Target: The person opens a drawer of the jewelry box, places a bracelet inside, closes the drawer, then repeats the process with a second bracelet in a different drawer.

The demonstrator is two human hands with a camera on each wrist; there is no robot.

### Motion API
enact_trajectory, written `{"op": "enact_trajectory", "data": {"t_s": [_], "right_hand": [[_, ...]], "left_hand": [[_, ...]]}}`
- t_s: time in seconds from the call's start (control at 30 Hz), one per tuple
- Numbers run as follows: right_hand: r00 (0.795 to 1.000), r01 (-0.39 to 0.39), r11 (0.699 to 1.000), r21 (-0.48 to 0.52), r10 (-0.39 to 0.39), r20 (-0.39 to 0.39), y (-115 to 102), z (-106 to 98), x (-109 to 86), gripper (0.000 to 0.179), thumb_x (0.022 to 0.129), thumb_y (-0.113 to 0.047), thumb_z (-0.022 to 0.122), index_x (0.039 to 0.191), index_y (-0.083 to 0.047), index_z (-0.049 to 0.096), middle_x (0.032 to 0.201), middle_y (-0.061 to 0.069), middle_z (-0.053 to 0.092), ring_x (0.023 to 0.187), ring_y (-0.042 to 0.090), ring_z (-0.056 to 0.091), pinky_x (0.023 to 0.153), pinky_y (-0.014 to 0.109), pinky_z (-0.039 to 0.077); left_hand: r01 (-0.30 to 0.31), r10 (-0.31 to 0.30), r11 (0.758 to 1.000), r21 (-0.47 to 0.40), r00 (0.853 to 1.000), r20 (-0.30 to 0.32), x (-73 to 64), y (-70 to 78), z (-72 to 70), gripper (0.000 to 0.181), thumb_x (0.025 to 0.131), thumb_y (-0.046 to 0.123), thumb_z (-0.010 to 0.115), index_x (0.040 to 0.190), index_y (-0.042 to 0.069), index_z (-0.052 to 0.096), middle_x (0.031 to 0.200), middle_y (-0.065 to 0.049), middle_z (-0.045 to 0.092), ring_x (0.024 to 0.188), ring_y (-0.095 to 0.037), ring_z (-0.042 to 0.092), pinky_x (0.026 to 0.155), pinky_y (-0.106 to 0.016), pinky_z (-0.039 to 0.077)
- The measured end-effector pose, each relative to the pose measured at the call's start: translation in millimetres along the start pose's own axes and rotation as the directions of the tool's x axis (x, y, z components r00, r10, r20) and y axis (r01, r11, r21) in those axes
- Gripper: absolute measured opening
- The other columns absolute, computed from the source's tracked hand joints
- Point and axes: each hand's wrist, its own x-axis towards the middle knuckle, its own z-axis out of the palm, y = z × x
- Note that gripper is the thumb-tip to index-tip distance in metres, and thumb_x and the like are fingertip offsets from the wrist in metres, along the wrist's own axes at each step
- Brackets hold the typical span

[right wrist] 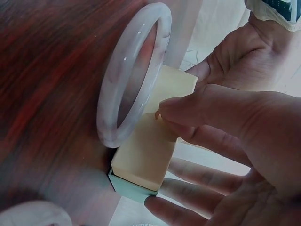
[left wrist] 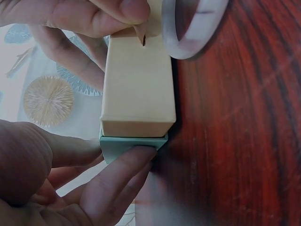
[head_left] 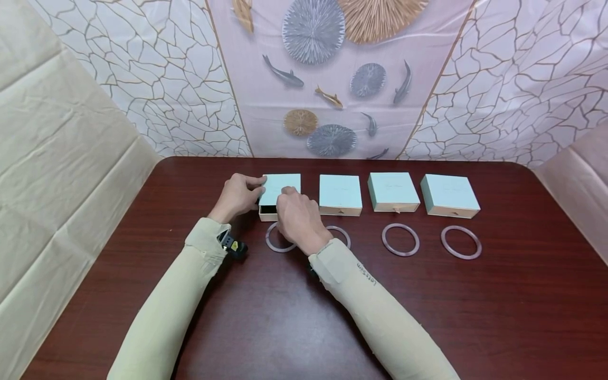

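Observation:
At the left end of a row of boxes, a pale mint jewelry box point(head_left: 283, 181) has its cream drawer point(left wrist: 138, 84) pulled partway out, a dark interior showing. My left hand point(head_left: 237, 196) grips this box's left side, thumb on the top edge and fingers at the side. Between thumb and forefinger, my right hand point(head_left: 301, 219) pinches the small ribbon pull tab point(right wrist: 158, 114) on the drawer front. A pale purple bangle point(head_left: 268, 243) lies on the table just in front of the drawer, partly covered by the right hand in the head view.
Three more mint boxes, the nearest one point(head_left: 340, 190) among them, continue the row rightward with drawers closed. Before them lie further bangles: one point(head_left: 349, 240) partly behind the right wrist, another point(head_left: 400, 254), and a last one point(head_left: 462, 257). A patterned cloth backdrop point(head_left: 332, 142) rises behind the dark red table point(head_left: 266, 327).

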Motion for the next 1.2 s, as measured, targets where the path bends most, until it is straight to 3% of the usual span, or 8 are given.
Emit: {"op": "enact_trajectory", "data": {"t_s": [0.17,0.4,0.6,0.77,1.0,1.2], "right_hand": [[1.000,0.000,1.000,0.000,0.000,0.000,-0.3,0.0,0.3,0.030,0.093,-0.005,0.065,0.064,-0.011,0.067,0.110,0.007,0.066,0.055,0.019,0.057,0.052,0.037,0.053],[1.000,-0.008,1.000,-0.009,0.008,-0.002,-1.7,-0.3,0.5,0.033,0.094,-0.006,0.065,0.061,-0.012,0.066,0.114,0.007,0.068,0.057,0.021,0.060,0.050,0.036,0.054],[1.000,-0.004,1.000,-0.005,0.004,0.000,-2.5,1.2,-0.3,0.034,0.094,-0.006,0.065,0.060,-0.012,0.065,0.119,0.008,0.069,0.057,0.021,0.061,0.049,0.035,0.053],[1.000,0.001,1.000,0.004,-0.001,-0.010,-2.8,2.1,-1.2,0.034,0.093,-0.005,0.066,0.060,-0.012,0.065,0.121,0.009,0.069,0.060,0.023,0.064,0.048,0.035,0.053],[1.000,-0.009,1.000,-0.003,0.009,0.007,-3.5,2.0,-1.7,0.026,0.093,-0.005,0.066,0.068,-0.008,0.071,0.148,0.014,0.058,0.102,0.039,0.072,0.056,0.039,0.058],[1.000,-0.010,1.000,-0.005,0.010,0.009,-4.7,1.8,-1.6,0.024,0.093,-0.006,0.067,0.070,-0.008,0.073,0.147,0.015,0.058,0.116,0.040,0.067,0.059,0.042,0.060]], "left_hand": [[0.006,-0.006,1.000,-0.011,1.000,0.005,0.6,-0.4,-0.2,0.038,0.104,0.016,0.060,0.142,0.011,0.061,0.141,-0.018,0.062,0.083,-0.024,0.076,0.073,-0.033,0.063],[-0.010,0.010,1.000,-0.010,1.000,0.006,0.9,-0.5,-0.6,0.038,0.103,0.017,0.060,0.141,0.011,0.061,0.131,-0.018,0.068,0.068,-0.015,0.069,0.072,-0.035,0.062],[-0.004,0.004,1.000,-0.001,1.000,0.004,0.6,-1.6,-0.1,0.038,0.104,0.017,0.060,0.142,0.012,0.062,0.122,-0.021,0.069,0.068,-0.016,0.071,0.068,-0.029,0.061],[-0.011,0.011,1.000,0.009,1.000,-0.006,0.2,-2.0,0.3,0.038,0.103,0.017,0.060,0.141,0.012,0.063,0.125,-0.020,0.069,0.069,-0.017,0.073,0.068,-0.029,0.061],[-0.001,0.001,1.000,0.007,1.000,-0.006,0.0,-1.5,0.7,0.038,0.103,0.017,0.060,0.141,0.013,0.062,0.121,-0.020,0.070,0.072,-0.023,0.075,0.065,-0.026,0.059],[-0.003,0.003,1.000,0.020,1.000,-0.015,0.3,-1.3,-0.3,0.038,0.104,0.018,0.060,0.141,0.013,0.062,0.108,-0.022,0.071,0.071,-0.024,0.075,0.062,-0.024,0.057]]}}
